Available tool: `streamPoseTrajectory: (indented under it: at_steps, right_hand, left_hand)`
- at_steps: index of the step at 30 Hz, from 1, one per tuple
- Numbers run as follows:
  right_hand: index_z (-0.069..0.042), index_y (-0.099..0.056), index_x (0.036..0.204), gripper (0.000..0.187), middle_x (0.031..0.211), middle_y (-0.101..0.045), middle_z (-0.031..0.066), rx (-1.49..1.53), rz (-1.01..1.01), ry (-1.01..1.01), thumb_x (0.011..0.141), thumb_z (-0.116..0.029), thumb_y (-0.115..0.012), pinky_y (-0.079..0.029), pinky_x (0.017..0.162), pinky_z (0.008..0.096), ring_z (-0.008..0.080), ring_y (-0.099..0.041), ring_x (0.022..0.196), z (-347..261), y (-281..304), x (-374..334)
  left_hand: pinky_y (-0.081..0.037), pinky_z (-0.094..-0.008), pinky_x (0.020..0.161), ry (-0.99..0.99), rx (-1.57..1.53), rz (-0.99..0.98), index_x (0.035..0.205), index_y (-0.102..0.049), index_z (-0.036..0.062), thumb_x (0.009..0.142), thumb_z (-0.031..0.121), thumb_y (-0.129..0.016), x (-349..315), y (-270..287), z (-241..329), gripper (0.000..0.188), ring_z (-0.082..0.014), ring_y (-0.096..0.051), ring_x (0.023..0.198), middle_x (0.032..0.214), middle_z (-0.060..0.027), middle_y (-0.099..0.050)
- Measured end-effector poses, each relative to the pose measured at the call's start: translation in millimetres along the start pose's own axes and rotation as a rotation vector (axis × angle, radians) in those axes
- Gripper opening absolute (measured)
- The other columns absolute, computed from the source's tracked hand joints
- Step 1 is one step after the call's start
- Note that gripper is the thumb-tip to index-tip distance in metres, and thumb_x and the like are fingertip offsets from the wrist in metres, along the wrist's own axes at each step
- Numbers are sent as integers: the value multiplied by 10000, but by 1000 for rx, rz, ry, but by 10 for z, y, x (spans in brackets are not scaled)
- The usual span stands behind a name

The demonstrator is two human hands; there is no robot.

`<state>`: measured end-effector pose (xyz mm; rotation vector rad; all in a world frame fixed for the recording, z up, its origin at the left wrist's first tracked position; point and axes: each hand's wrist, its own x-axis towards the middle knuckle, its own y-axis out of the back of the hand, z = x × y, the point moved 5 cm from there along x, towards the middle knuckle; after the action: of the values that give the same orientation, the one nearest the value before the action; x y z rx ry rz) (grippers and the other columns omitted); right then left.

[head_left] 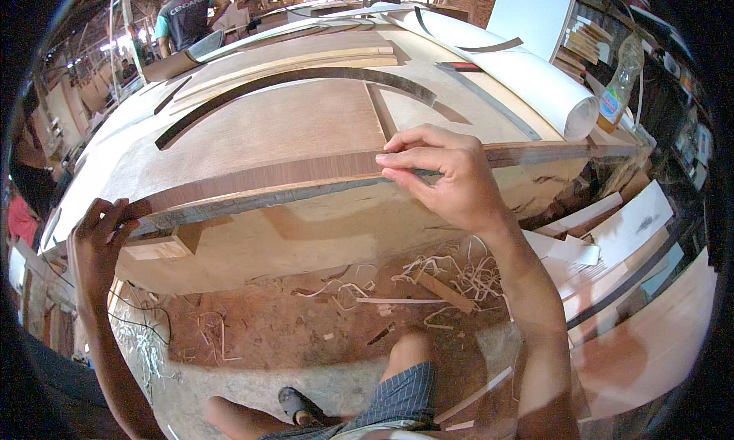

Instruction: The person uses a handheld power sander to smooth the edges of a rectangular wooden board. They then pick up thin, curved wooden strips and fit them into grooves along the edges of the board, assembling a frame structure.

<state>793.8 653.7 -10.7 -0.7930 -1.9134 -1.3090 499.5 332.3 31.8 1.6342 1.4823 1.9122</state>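
Observation:
A long brown wood-grain strip runs along the near edge of the workbench, looking like veneer or edging. My left hand is closed on its left end, fingers curled and partly in shadow. At the other end my right hand pinches the strip between thumb and fingertips. Behind the strip lies a plywood sheet. A dark curved strip arches across that sheet. Close to my right hand, a narrow brown piece points away from me.
A white roll lies at the bench's right, beside a plastic bottle. White boards lean at the lower right. Shavings and offcuts litter the floor. At the back left stands another person.

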Motion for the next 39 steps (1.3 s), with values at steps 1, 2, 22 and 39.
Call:
streamPoseTrajectory:
  at_steps: [1,2,22,39]
  right_hand:
    - [-59,-754,959,164,965,-705,100,-5,-2,-2,795,-57,-753,-558,761,322,243,-699,850,-7,11,12]
    - [-58,-755,954,162,963,-706,100,-9,-4,-4,792,-58,-754,-558,759,321,241,-700,850,-9,18,20]
    - [-66,-721,1012,240,1079,-670,103,-73,-132,-37,774,-65,-752,-559,826,354,268,-680,945,32,4,16]
    - [-75,-692,979,210,1029,-645,96,-195,-106,305,786,-138,-749,-532,792,391,290,-642,930,-384,-341,286]
  left_hand:
    - [-528,-367,683,-12,9,7,1107,-688,72,812,143,-728,7,-1,-2,307,-250,-683,795,938,-86,-652]
    - [-529,-369,685,-23,19,13,1106,-688,72,813,141,-728,13,-1,-11,303,-250,-684,796,937,-86,-652]
    - [-528,-357,679,-61,-28,67,1060,-717,50,788,142,-756,29,-72,49,290,-241,-672,742,864,-79,-647]
    - [-549,-349,671,-85,-35,108,1004,-732,55,783,159,-760,44,-89,20,247,-230,-694,740,879,-63,-675]
